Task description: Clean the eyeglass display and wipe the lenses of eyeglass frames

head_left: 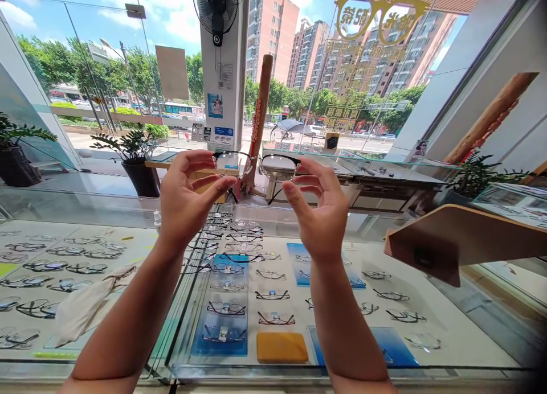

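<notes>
A pair of eyeglasses point(281, 165) with dark upper rims and thin metal lower rims is held up in front of me, above the glass display case. At its left end, my left hand point(188, 192) grips the frame between thumb and fingers. My right hand point(318, 206) pinches the opposite end the same way. The lenses face me squarely, and the dark temple tips hang below, pointing away. Through the lenses I see the counter and the area near the window.
Under my arms lies a glass display case point(282, 374) with rows of eyeglasses and an orange case point(282, 347). A light cloth point(81, 311) rests on the left counter. A brown angled panel point(465, 234) stands at right. Potted plants point(139, 175) and a wooden post point(262, 98) are by the window.
</notes>
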`<state>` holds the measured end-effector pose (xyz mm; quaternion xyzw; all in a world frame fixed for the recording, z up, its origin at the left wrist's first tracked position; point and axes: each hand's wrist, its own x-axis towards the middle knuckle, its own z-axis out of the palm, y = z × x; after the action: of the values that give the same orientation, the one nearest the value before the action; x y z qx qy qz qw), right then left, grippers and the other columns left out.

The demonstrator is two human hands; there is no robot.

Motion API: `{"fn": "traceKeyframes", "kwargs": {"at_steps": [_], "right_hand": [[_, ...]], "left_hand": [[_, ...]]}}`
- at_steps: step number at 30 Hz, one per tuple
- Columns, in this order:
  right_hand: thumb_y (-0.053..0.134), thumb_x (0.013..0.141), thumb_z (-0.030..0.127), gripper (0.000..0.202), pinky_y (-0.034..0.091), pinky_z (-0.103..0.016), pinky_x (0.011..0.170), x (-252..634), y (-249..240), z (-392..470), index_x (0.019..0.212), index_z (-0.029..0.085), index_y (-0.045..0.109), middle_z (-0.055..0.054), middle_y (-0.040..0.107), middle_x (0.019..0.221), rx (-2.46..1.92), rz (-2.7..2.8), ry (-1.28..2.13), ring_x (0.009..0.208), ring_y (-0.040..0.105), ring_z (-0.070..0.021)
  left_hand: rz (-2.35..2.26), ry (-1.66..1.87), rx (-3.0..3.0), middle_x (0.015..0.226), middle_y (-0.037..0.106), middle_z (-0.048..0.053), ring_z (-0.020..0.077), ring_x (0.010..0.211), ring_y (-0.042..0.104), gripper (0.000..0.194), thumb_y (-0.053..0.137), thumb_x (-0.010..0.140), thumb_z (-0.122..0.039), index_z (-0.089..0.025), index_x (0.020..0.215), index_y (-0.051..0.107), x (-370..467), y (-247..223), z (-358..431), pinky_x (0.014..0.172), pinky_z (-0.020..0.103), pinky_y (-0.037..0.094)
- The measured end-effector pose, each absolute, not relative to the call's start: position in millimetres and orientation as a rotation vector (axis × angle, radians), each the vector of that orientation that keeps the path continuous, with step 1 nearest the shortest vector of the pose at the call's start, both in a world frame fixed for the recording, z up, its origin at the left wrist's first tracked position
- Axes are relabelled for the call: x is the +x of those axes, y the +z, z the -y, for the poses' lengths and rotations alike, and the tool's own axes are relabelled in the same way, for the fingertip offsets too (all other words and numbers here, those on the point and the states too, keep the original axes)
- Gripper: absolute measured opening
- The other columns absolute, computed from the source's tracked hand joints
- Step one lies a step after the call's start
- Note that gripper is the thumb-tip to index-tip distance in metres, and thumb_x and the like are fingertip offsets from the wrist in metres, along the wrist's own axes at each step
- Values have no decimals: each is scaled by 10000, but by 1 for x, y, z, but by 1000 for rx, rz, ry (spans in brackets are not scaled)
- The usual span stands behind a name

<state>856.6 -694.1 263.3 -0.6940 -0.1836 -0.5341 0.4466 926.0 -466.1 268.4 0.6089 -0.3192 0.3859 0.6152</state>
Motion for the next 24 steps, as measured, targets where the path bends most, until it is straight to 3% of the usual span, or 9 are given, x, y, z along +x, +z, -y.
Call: {"fn": "traceKeyframes", "kwargs": {"at_steps": [8, 17, 24], "right_hand": [[794, 1044, 402, 333, 622, -410, 831, 861, 260, 688, 1353, 302, 719, -57, 721, 1243, -1714, 513, -1464, 1039, 722, -245], [734, 1066, 476, 368, 638, -433, 857, 867, 257, 683, 1384, 297, 688, -76, 699, 1260, -1793, 462, -1509, 1043, 713, -254], [747, 1052, 474, 370, 647, -429, 862, 869, 256, 686, 1369, 288, 701, -76, 709, 1232, -1763, 454, -1417, 998, 719, -241]], "left_hand": [[784, 800, 1389, 1121, 777, 84, 270, 1068, 781, 685, 1055, 710, -646, -239, 1154, 729, 952, 266, 457, 790, 316, 700], [817, 759, 1409, 1139, 797, 107, 290, 1105, 795, 704, 1051, 708, -661, -228, 1160, 729, 968, 263, 453, 766, 315, 707], [778, 884, 1452, 1128, 789, 88, 247, 1022, 788, 669, 1016, 755, -680, -225, 1152, 729, 956, 266, 455, 731, 290, 673]]}}
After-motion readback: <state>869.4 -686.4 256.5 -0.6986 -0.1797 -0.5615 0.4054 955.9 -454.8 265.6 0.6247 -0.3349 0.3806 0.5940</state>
